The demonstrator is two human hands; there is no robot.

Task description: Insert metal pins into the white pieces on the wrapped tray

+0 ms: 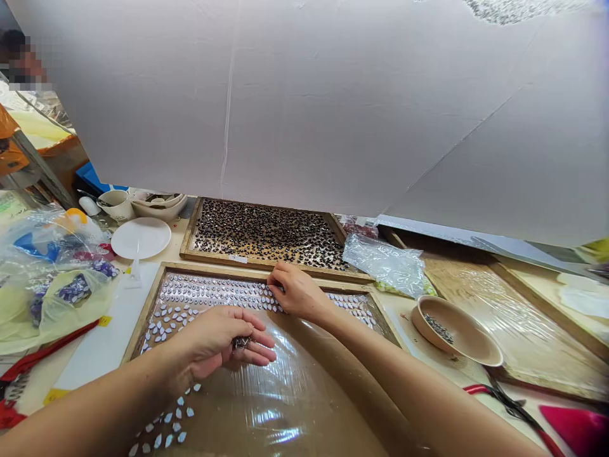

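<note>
Clock positions refer to the near tray (323, 387), with 12 o'clock pointing away from the wearer. The wooden-framed tray lies directly in front of the body, presumably so that both hands reach its surface.

Left hand (227, 339): at about 10 o'clock, palm turned up, fingers extended and slightly apart. Small dark pieces (242, 343) rest on it, clamped by nothing visible; the cupped palm probably serves as a supply close to the right hand.

Right hand (299, 293): at 12 o'clock, fingers curled and tips brought close together at the white pieces (209, 289). Whether the tips grip a piece cannot be told. The rows run along the far edge, and many of their pieces show dark centres; even spacing probably keeps each one accessible.

Loose white pieces (169, 419) lie between 8 and 10 o'clock, less regularly arranged. The far tray (214, 256), at 12 o'clock, carries scattered dark items. The bowl (476, 346), at 2 o'clock, holds small dark bits; its raised wall likely prevents spillage
</note>
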